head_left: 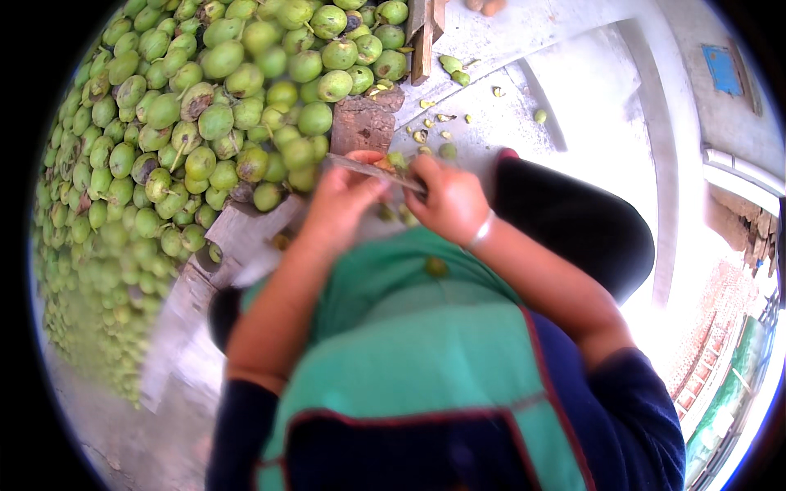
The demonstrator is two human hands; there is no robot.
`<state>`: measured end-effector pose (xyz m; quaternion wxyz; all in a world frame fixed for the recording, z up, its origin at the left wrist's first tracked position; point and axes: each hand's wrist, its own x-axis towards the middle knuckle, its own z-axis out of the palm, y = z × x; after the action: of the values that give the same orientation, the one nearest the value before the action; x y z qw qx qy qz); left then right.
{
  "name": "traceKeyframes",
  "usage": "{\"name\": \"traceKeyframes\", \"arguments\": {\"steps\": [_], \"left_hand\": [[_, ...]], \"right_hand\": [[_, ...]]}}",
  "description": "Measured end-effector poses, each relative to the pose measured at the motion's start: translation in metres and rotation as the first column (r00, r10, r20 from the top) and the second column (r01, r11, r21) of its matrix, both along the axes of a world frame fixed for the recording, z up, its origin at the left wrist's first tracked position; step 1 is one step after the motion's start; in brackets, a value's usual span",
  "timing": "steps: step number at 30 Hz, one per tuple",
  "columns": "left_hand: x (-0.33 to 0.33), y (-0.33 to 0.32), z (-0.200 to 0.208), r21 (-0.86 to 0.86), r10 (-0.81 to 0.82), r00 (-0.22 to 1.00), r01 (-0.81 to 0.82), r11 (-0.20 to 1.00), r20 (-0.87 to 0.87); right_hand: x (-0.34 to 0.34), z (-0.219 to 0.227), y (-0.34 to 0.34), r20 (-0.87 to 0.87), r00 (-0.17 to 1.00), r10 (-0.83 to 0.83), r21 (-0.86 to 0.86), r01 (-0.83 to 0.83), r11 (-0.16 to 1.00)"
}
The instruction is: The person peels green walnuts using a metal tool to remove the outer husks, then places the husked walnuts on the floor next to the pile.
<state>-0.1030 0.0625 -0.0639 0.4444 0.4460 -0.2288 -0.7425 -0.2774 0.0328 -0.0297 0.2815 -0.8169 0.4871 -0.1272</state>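
Observation:
My right hand (449, 199) is closed around the handle of a knife, its wrist wearing a pale bracelet (481, 231). The knife's blade (360, 167) points left, across the fingers of my left hand (340, 200). Those fingers are bent round a piece of fruit (385, 164), yellowish orange where it shows; most of it is hidden. A small green fruit piece (435, 267) lies on the green apron (401, 352) over my lap. Left of my hands is a large heap of round green fruits (205, 119), some with brown patches.
Wooden boards (364, 123) edge the heap, with a wooden post (422, 53) farther up. Peel scraps (422, 135) and a few small green fruits (454, 69) are scattered on the pale floor (573, 98). My bent knee in black (581, 229) is at the right.

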Motion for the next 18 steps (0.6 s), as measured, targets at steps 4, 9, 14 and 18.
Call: {"name": "traceKeyframes", "arguments": {"steps": [4, 9, 14, 18], "left_hand": [[-0.002, 0.003, -0.001, 0.059, -0.049, 0.996, 0.053, 0.997, -0.075], [-0.003, 0.006, -0.004, 0.111, -0.120, 0.989, 0.129, 0.985, -0.087], [-0.008, 0.010, -0.013, 0.100, -0.073, 0.983, 0.091, 0.991, -0.171], [-0.022, 0.011, -0.014, 0.066, -0.027, 0.980, 0.040, 0.997, -0.197]], "right_hand": [[-0.001, -0.001, 0.001, -0.053, 0.998, 0.019, -0.052, -0.022, 0.998], [-0.003, -0.003, 0.001, -0.083, 0.996, 0.035, -0.056, -0.040, 0.998], [-0.005, -0.004, 0.000, -0.081, 0.996, 0.020, -0.037, -0.023, 0.999], [-0.008, -0.008, -0.002, -0.128, 0.991, -0.027, 0.014, 0.029, 0.999]]}}
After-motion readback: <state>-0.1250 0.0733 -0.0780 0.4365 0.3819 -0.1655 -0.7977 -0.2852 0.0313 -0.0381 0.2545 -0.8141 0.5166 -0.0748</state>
